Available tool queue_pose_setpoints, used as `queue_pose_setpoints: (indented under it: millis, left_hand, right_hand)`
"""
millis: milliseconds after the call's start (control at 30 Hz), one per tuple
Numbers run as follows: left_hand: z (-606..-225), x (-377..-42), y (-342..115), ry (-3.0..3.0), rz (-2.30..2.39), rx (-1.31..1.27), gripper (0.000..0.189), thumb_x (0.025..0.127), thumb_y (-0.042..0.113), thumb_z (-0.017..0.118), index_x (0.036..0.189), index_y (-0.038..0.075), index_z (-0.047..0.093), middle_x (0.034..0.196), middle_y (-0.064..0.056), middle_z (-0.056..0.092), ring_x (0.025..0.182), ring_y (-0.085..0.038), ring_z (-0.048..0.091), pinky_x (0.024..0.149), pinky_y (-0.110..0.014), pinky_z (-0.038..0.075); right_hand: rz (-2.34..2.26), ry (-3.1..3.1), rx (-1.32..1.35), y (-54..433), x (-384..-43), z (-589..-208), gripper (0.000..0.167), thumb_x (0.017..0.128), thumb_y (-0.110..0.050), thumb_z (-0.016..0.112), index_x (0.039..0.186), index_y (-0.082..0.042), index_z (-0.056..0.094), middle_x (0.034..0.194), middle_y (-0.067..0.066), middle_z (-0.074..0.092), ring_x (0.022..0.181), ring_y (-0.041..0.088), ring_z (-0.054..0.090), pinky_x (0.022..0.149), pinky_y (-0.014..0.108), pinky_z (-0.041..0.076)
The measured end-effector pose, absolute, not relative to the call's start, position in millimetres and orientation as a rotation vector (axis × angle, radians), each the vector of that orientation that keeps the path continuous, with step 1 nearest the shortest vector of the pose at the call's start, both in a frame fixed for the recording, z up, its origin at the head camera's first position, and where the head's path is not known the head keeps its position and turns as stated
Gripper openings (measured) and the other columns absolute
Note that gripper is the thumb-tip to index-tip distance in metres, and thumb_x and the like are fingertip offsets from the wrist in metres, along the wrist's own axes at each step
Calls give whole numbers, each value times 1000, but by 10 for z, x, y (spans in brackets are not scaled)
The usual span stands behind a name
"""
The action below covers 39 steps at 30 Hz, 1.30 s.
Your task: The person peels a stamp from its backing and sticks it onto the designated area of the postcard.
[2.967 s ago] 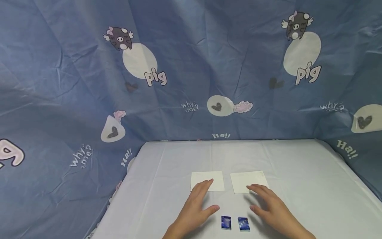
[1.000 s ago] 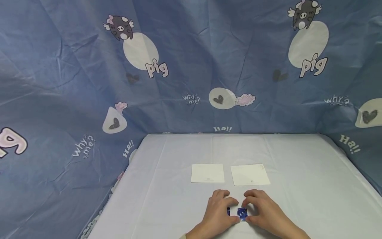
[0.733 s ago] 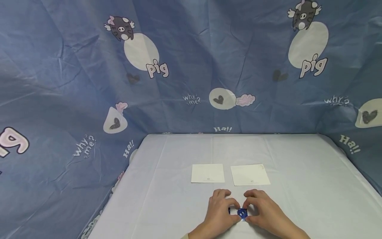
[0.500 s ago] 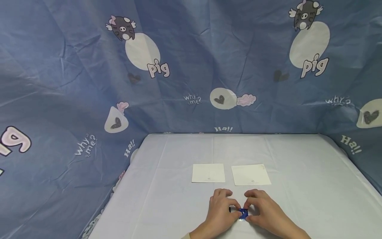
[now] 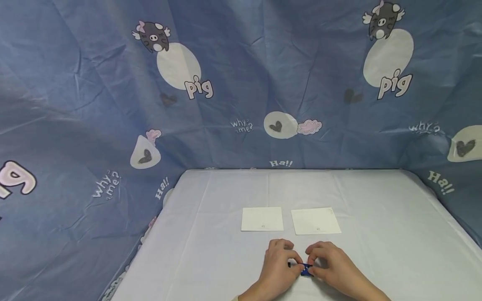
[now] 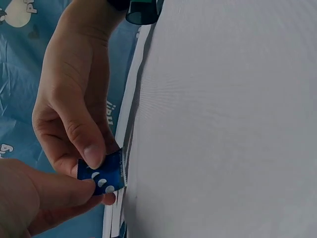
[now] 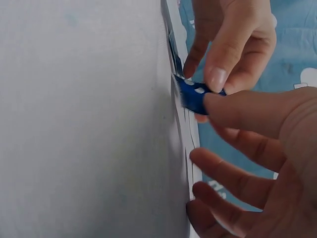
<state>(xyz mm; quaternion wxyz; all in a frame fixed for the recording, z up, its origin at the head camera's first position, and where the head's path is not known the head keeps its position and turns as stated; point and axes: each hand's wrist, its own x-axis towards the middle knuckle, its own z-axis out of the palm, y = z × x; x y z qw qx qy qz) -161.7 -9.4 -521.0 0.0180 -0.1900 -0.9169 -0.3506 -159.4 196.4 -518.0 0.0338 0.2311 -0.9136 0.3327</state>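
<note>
Left hand [image 5: 278,264] and right hand [image 5: 329,262] pinch the blue packet [image 5: 306,271] at lower centre; even, gentle pressure should steady it

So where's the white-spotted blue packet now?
Low in the head view, right of centre: the packet is pinched by the left hand and right hand, below the right white card.

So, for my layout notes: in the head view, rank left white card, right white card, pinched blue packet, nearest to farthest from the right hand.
1. Blue packet: pinched by the right hand
2. Right white card: beyond that hand
3. Left white card: beyond, farther left
</note>
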Motion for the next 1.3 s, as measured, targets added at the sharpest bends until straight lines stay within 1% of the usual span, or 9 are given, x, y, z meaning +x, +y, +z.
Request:
queue_pose_setpoints:
  millis: [100,200,300,433,600,733,867,1033,1300]
  left_hand:
    - [-5192,-1611,-108,-2815,-1147,-581,13,81,26,84,74,32,76,118,5,61,118,-14,44,95,-40,42]
    - [-5184,-1614,-120,-2763,-1212,-577,11,82,23,84,77,30,77,117,5,61,115,-13,45,95,-36,43]
    - [-5181,-1633,-131,-2706,-1270,-565,10,82,21,83,79,28,78,115,5,61,111,-11,47,92,-32,45]
    - [-5164,-1660,-147,-2644,-1352,-548,11,82,18,83,80,26,76,108,9,60,103,-8,51,87,-29,46]
    - [-5126,-1680,-165,-2563,-1492,-570,9,83,15,81,82,22,76,90,17,60,83,-4,58,72,-21,46]
    - [-5103,-1683,-160,-2486,-1680,-575,8,86,13,80,87,20,76,81,17,64,72,-1,59,65,-19,50]
    - [-5091,-1670,-148,-2414,-1856,-513,15,85,10,81,90,20,71,79,12,66,68,-2,61,62,-21,54]
    - [-5063,-1650,-139,-2356,-1897,-467,25,82,8,83,82,19,60,76,8,65,62,-2,58,55,-20,51]
    - [-5055,-1622,-104,-2265,-1923,-557,18,84,3,80,85,20,72,86,8,68,70,-4,64,61,-23,56]
  right_hand:
    - [1116,-2780,708,1970,-1592,-5191,25,82,-25,84,80,-37,63,103,-21,67,101,9,58,88,38,51]
    - [1285,-2765,679,1983,-1590,-5193,18,84,-25,82,84,-33,66,95,-20,68,92,5,61,81,30,54]
    - [1476,-2751,634,1991,-1589,-5182,11,87,-25,80,88,-27,70,90,-15,69,84,5,65,71,27,56]
    - [1664,-2716,589,1980,-1592,-5162,9,88,-25,79,92,-20,72,88,-8,71,79,11,68,67,28,57]
    - [1912,-2628,531,1958,-1589,-5119,17,90,-21,77,99,-8,71,89,4,73,77,25,71,67,33,59]
    - [2106,-2539,444,1958,-1582,-5077,23,90,-16,76,102,1,69,92,13,73,78,29,72,69,36,60]
    - [2226,-2483,339,1958,-1580,-5053,27,91,-14,75,106,6,67,94,16,72,78,24,71,72,37,60]
    - [2319,-2438,217,1956,-1580,-5025,30,91,-15,74,111,7,66,97,17,72,81,24,71,76,39,60]
    - [2355,-2344,199,1941,-1555,-4996,31,93,-13,72,113,9,65,99,16,73,84,26,72,77,42,60]
